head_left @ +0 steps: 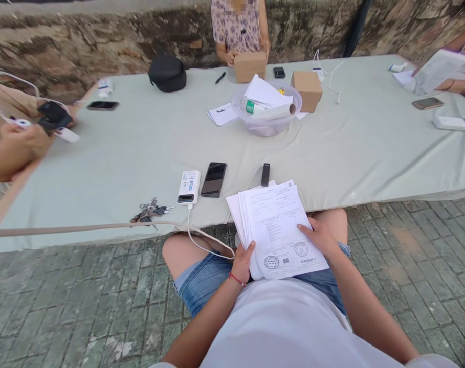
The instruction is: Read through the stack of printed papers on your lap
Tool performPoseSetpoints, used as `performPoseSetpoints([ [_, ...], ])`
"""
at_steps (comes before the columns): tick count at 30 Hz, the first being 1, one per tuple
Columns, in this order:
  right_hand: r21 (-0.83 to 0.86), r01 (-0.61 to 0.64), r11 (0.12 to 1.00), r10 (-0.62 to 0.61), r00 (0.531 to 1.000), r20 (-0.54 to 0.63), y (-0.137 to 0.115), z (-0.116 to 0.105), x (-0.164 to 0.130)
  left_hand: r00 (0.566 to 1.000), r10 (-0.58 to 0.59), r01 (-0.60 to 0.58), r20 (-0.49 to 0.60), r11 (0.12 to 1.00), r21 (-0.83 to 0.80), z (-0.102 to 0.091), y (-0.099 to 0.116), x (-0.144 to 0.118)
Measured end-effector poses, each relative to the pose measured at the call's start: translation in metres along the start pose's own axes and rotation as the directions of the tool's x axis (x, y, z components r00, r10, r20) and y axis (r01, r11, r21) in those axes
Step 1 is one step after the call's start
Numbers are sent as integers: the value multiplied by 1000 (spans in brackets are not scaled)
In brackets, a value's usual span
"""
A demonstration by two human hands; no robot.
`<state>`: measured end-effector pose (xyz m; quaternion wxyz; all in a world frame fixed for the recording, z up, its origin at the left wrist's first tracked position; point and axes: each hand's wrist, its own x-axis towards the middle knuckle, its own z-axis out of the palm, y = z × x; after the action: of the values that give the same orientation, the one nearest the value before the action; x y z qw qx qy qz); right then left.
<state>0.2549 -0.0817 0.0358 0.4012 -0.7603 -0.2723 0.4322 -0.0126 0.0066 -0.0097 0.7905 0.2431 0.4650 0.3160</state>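
Note:
A loose stack of printed papers (280, 225) rests over my lap, its far end reaching the table's near edge. The top sheet bears round dark stamps and a small square code. My left hand (242, 261) grips the stack's left side, thumb on top and fingers hidden underneath. On the right edge, my right hand (319, 236) holds the papers with its thumb above; its other fingers are mostly out of sight. Just beyond the papers lies a small black device (265, 175). A black phone (214, 179) and a white power bank (189, 187) with a cable lie to the left.
Keys (151, 210) lie near the edge of the cloth-covered table (148, 138). Farther back are a plastic basin (266, 125) holding papers and a roll, a cardboard box (306, 91), and a black case (167, 73). Other people sit left, right and opposite. A cable (82, 229) crosses the left.

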Motion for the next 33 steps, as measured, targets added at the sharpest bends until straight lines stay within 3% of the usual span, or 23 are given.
performPoseSetpoints([
  [3,-134,37,990,-60,984,-169,5,5,11,999,-27,28,-21,998,56,-2,1,2],
  [5,-80,28,996,-48,966,-253,11,5,18,1000,-25,25,-15,998,51,-4,0,5],
  [6,-2,10,1000,-10,972,-237,14,4,20,1000,-24,25,-10,999,46,-4,-1,6],
  [7,98,-26,995,42,985,-170,15,4,22,1000,-30,31,-6,999,44,-4,-2,7],
  [9,299,-149,942,133,988,75,15,8,22,998,-60,59,12,997,41,-1,-3,9],
  [11,428,-272,862,143,940,309,13,15,19,994,-97,95,47,995,41,5,-4,10],
  [13,484,-333,809,120,901,418,12,23,15,988,-127,122,85,991,60,9,-4,10],
  [15,493,-334,803,105,895,434,13,27,9,984,-140,129,111,986,101,10,-3,10],
  [21,398,-186,898,75,957,279,18,6,-16,967,-101,33,236,961,275,11,5,11],
  [23,363,-99,927,25,979,204,9,-4,-20,969,-10,-58,247,963,264,22,14,14],
  [26,274,136,952,-148,989,24,-19,-14,-16,952,202,-249,229,947,201,51,40,23],
  [29,157,353,923,-329,931,-158,-53,-18,-3,892,336,-405,301,891,206,83,79,33],
  [33,97,493,865,-457,852,-254,-85,-22,19,733,516,-654,443,714,250,107,132,41],
])
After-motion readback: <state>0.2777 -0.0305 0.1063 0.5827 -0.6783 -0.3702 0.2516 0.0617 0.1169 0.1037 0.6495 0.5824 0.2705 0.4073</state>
